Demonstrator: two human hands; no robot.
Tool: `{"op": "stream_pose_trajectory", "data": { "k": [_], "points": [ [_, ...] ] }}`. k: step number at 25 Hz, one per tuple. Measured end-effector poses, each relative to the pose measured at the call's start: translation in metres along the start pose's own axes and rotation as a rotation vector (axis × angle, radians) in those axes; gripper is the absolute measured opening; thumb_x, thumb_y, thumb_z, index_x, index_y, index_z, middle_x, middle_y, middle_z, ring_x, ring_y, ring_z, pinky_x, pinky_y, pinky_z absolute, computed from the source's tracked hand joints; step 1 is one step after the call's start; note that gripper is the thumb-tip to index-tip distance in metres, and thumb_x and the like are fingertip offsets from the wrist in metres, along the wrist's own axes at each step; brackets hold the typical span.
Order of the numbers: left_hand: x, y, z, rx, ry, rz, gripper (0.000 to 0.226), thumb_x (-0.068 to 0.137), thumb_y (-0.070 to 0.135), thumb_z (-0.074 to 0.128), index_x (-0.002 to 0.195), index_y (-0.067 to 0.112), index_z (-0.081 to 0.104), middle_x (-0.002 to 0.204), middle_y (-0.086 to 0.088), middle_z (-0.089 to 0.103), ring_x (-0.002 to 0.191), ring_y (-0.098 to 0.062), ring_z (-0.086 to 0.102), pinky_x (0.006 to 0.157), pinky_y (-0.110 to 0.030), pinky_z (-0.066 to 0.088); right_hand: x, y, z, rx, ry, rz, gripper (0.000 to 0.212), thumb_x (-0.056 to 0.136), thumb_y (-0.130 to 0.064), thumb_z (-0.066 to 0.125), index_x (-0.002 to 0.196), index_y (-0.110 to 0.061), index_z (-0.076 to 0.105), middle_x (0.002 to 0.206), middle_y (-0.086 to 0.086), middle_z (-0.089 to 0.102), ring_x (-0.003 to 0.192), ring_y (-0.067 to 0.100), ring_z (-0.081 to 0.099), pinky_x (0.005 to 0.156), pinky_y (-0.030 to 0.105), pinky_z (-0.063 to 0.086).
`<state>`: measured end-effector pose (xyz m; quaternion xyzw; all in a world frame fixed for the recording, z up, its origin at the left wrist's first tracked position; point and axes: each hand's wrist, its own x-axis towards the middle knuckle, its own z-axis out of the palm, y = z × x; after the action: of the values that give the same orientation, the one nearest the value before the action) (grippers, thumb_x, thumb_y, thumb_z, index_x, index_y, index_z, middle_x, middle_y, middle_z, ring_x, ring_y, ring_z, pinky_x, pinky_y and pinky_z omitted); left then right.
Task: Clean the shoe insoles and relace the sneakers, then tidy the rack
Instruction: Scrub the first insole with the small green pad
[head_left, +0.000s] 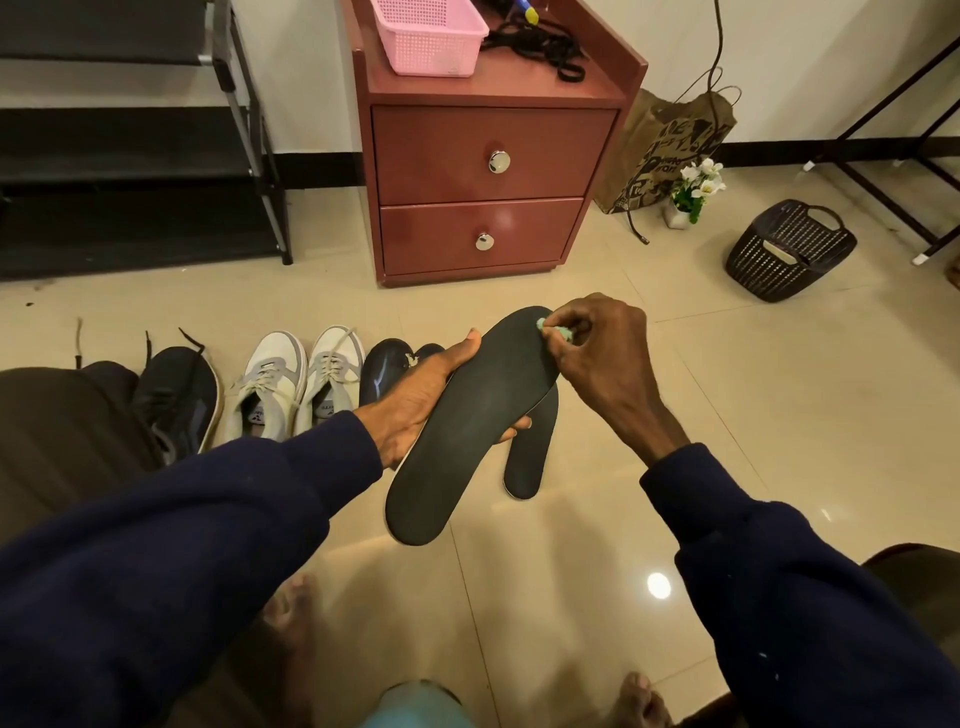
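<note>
My left hand (423, 400) grips a dark insole (467, 431) from underneath, holding it tilted above the floor. My right hand (605, 351) pinches a small green cloth (553, 329) against the insole's far tip. A second dark insole (532, 452) lies on the tiles just behind the held one. On the floor to the left stand a black sneaker (179, 400) with loose laces, a pair of white sneakers (298, 384) and a dark pair of shoes (387, 369), partly hidden by my left hand.
A red-brown two-drawer cabinet (480, 176) stands ahead, with a pink basket (428, 36) and black laces (540, 44) on top. The black shoe rack (130, 140) is at the far left. A paper bag (665, 150), white flowers (696, 189) and a black basket (789, 249) sit to the right.
</note>
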<state>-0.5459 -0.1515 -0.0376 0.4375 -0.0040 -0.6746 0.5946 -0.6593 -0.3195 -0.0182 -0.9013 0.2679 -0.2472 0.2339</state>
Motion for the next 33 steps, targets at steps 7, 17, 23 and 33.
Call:
{"op": "stream_pose_trajectory", "data": {
  "k": [7,17,23,33],
  "points": [
    [0.001,0.001,0.0,0.026,-0.03,0.023,0.068,0.1,0.06,0.047,0.127,0.0,0.066,0.12,-0.029,0.069,0.092,-0.035,0.074,0.082,-0.043,0.061,0.013,0.007,-0.016,-0.081,0.085,0.06,0.006,0.086,-0.017,0.077,0.089,-0.012,0.078,0.086,0.001,0.071,0.07,0.006,0.061,0.065,0.018,0.057],
    [0.008,-0.003,-0.007,0.06,-0.006,0.059,0.064,0.099,0.061,0.049,0.109,0.006,0.08,0.123,-0.025,0.07,0.101,-0.036,0.071,0.094,-0.045,0.055,0.01,-0.009,0.001,0.062,0.044,0.03,0.012,0.085,-0.018,0.078,0.095,-0.012,0.077,0.092,0.0,0.072,0.077,0.008,0.064,0.068,0.019,0.057],
    [0.013,-0.003,-0.012,-0.018,0.005,0.098,0.061,0.097,0.064,0.054,0.122,0.012,0.072,0.109,-0.018,0.074,0.089,-0.031,0.073,0.082,-0.044,0.06,-0.022,-0.036,0.026,0.215,-0.153,0.009,0.015,0.084,-0.015,0.08,0.099,-0.013,0.078,0.094,-0.002,0.072,0.078,0.005,0.066,0.069,0.015,0.056],
    [0.028,0.01,-0.016,-0.041,0.055,0.195,0.067,0.095,0.068,0.053,0.131,0.014,0.068,0.115,-0.013,0.074,0.097,-0.029,0.072,0.096,-0.048,0.054,-0.018,-0.049,0.021,0.022,-0.164,-0.136,0.01,0.083,-0.016,0.08,0.093,-0.014,0.08,0.088,-0.002,0.071,0.074,0.008,0.065,0.068,0.025,0.058]
  ]
}}
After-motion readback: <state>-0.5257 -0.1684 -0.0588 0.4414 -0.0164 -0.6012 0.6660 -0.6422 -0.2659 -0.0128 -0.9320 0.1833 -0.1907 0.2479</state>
